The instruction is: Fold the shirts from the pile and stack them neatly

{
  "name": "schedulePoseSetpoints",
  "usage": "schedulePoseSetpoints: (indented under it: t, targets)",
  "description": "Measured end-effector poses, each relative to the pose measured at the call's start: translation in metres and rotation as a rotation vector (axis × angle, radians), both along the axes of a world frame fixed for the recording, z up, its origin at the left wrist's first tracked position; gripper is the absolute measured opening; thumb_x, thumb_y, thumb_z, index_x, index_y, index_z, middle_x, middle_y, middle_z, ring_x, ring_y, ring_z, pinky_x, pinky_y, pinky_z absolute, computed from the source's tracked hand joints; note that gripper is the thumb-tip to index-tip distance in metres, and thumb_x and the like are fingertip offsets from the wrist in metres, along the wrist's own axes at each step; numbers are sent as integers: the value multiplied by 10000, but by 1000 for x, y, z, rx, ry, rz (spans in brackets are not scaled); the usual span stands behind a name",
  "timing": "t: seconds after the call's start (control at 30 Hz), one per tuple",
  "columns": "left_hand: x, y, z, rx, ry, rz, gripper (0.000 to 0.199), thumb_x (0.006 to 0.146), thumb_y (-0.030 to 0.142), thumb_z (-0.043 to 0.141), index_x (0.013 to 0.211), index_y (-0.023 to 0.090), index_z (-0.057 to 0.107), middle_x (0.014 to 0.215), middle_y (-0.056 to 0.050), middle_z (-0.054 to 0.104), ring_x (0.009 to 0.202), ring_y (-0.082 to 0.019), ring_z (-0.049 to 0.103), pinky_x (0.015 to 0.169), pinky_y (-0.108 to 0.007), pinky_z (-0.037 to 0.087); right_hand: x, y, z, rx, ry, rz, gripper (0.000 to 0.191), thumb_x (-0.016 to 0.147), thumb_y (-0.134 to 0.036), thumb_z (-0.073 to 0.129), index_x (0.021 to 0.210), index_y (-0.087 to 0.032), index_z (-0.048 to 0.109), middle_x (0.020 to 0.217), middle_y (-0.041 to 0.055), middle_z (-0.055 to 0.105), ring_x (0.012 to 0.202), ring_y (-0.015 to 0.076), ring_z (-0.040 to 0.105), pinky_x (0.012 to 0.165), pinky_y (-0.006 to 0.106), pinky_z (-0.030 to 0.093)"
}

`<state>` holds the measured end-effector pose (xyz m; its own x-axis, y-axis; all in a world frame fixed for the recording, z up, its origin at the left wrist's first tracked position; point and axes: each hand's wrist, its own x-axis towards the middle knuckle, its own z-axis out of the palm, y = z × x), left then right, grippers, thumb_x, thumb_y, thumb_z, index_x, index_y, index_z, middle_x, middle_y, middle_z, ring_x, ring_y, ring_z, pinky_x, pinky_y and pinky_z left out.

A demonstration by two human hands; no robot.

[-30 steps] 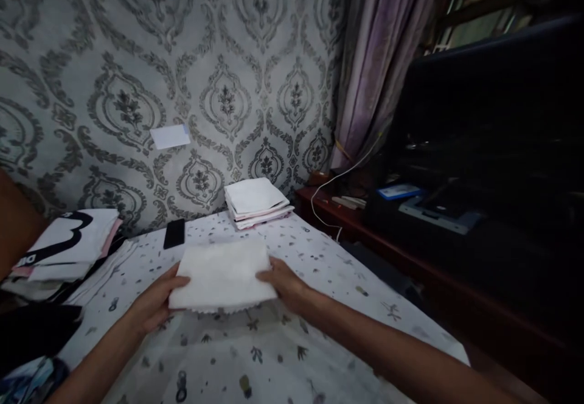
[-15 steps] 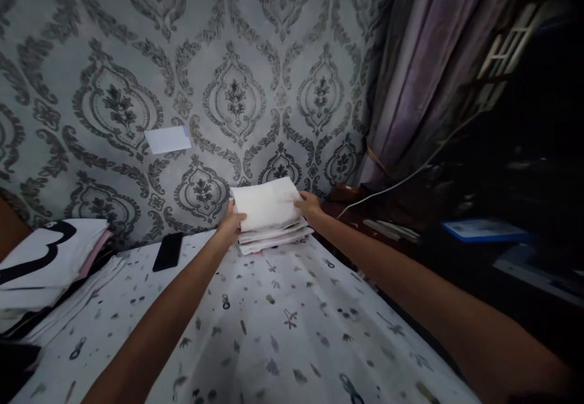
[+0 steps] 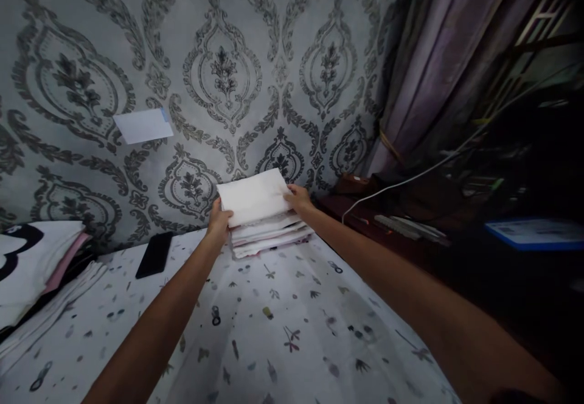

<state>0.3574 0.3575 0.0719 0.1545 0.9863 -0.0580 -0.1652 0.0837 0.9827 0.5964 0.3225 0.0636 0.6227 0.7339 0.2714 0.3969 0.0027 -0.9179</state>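
A white folded cloth (image 3: 253, 198) lies at the top of a stack of folded cloths (image 3: 264, 238) by the wall. My left hand (image 3: 219, 220) grips its left edge, thumb on top and the other fingers mostly hidden behind. On the opposite edge, my right hand (image 3: 298, 198) pinches the right side of that cloth. The lower layers are white with hints of pink and rest on the patterned bedsheet (image 3: 255, 343). Whether the held cloth touches the layer beneath it along its whole length I cannot tell.
Left of the stack lies a black phone (image 3: 155, 255). More folded clothes (image 3: 41, 264) are piled at the far left. A white cable (image 3: 410, 180) runs over a dark red surface (image 3: 335, 208) at the right, near a blue-edged flat object (image 3: 533, 233). Patterned wallpaper (image 3: 223, 81) backs the bed.
The view has shifted and come slightly nearer. Both hands keep their hold on the top cloth, which now sits a little further left against the lower layers, showing more of them.
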Motion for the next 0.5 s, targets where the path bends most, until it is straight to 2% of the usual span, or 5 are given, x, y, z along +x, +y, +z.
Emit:
schedulePoseSetpoints:
  t: [0.1,0.17,0.3,0.4,0.5]
  targets:
    - [-3,1,4,-27,59,-28,616,702,99,660,1268,283,502,1149,-62,661,766,-165,667,611,-327,617,-10,-8,7,-39,-80,-62,429,732,-165,585,1146,-164,698,1095,103,701,1079,289,608,953,412,478]
    - [-5,0,9,-31,86,-43,549,741,121,675,1245,259,508,1092,-66,676,734,-147,649,610,-319,612,-26,-14,14,-39,-200,-88,477,788,-217,584,1258,-178,650,1296,148,615,1261,333,491,1084,490,357]
    - [-11,-12,13,-32,154,-12,384,923,206,570,1296,208,480,1106,-82,664,787,-131,637,658,-281,584,-77,-14,22,-65,-735,41,567,930,-448,512,1466,-264,481,1596,137,321,1466,375,215,1137,643,163]
    - [-27,-25,4,-34,235,6,342,987,312,524,1297,166,521,1155,-90,638,899,-165,652,745,-333,583,-108,-7,12,-285,-856,202,592,947,-552,491,1498,-345,428,1631,106,275,1482,406,188,1096,719,155]
    - [-65,-41,-13,0,361,1,326,970,327,563,1251,161,568,1148,-89,642,923,-183,669,751,-350,586,-114,4,-7,-336,-844,205,572,978,-524,453,1497,-285,452,1629,158,266,1481,430,192,1102,717,102]
